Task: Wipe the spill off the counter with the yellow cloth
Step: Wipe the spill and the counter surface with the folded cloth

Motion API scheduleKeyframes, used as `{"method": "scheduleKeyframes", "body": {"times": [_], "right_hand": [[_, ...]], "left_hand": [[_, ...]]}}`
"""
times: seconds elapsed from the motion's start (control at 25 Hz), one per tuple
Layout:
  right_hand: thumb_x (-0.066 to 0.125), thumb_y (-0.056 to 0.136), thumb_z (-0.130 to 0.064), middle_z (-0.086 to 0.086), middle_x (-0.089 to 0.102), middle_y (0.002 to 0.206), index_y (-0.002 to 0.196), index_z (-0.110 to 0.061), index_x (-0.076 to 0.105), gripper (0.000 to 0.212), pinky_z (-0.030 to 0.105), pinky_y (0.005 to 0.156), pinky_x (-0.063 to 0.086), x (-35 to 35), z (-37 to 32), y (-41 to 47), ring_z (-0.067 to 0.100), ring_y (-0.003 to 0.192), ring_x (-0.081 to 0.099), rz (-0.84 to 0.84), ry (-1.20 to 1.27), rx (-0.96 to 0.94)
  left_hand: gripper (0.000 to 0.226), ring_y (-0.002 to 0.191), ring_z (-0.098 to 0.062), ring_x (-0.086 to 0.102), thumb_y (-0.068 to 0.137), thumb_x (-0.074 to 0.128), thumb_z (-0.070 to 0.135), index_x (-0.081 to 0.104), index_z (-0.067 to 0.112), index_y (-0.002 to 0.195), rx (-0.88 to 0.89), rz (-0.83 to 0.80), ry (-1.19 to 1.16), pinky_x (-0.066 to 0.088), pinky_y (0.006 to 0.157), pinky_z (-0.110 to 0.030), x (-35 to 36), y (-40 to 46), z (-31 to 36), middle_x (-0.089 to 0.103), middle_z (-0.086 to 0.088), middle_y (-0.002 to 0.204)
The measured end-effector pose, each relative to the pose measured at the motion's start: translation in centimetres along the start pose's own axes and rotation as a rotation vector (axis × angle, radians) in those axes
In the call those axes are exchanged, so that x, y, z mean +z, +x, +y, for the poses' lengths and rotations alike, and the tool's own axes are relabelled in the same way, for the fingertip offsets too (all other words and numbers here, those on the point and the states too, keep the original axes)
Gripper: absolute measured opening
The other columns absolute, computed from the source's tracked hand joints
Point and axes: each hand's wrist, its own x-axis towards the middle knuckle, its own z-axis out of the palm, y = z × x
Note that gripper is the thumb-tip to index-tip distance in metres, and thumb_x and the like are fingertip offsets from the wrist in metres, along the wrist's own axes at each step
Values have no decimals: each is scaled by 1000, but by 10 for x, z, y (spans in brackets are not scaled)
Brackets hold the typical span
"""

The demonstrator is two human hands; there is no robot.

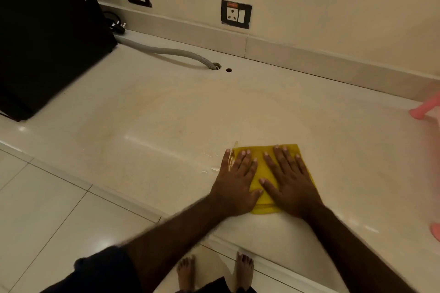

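A yellow cloth (260, 169) lies flat on the cream counter (166, 121), close to its front edge. Both hands press down on it, fingers spread. My left hand (235, 181) covers the cloth's left part, its little finger reaching past the cloth's left edge. My right hand (289, 178) lies flat across the cloth's right part. Thin glinting streaks of liquid (212, 162) show on the counter just left of the left hand. Most of the cloth is hidden under the hands.
A large black appliance (47, 31) stands at the back left, with a grey hose (171, 51) running into a hole (216, 66) in the counter. Two wall sockets (235, 14) sit above. A pink object (426, 109) shows at the right edge. Tiled floor (47, 209) lies at the lower left.
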Motion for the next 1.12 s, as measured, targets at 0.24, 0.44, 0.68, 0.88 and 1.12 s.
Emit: {"method": "scheduleKeyframes", "body": {"times": [0.24, 0.44, 0.68, 0.88, 1.12], "right_hand": [[7, 104, -59, 8, -12, 177, 167, -20, -3, 74, 55, 133, 1, 17, -45, -79, 26, 164, -14, -79, 58, 0], [5, 104, -56, 3, -13, 177, 166, -19, -6, 73, 51, 136, 3, 3, -32, -80, 18, 164, -14, -110, 216, -32], [21, 108, -51, 14, 14, 177, 166, -11, 18, 70, 56, 128, 18, 15, -52, -70, 33, 164, 11, -53, 48, -69], [16, 109, -58, 9, 4, 179, 168, -23, 9, 69, 58, 132, 17, 27, -105, -23, 29, 165, -1, -46, 25, -210], [12, 108, -62, 1, -1, 179, 168, -27, 4, 69, 54, 133, 11, 26, -104, -3, 21, 165, -7, -30, 48, -277]], "left_hand": [[78, 159, -37, -9, 97, 23, 46, 10, 3, 161, -38, -34, -14, -15, 125, -60, 10, -39, 51, 4, -22, 172], [71, 159, -27, -15, 107, 30, 42, 3, 7, 163, 7, 15, -68, -1, 130, -58, 17, -50, 33, -5, -14, 174], [72, 160, -27, -6, 106, 26, 50, 9, 8, 163, -137, 15, -51, 3, 127, -57, 24, -78, 24, 6, -14, 173], [73, 159, -32, 0, 105, 10, 52, 14, 6, 162, -360, -29, 30, 0, 125, -59, 7, -111, -13, 11, -17, 172], [79, 158, -44, 2, 100, -1, 41, 25, -7, 156, -462, -99, 67, 0, 126, -65, -13, -85, -17, 13, -31, 168]]}}
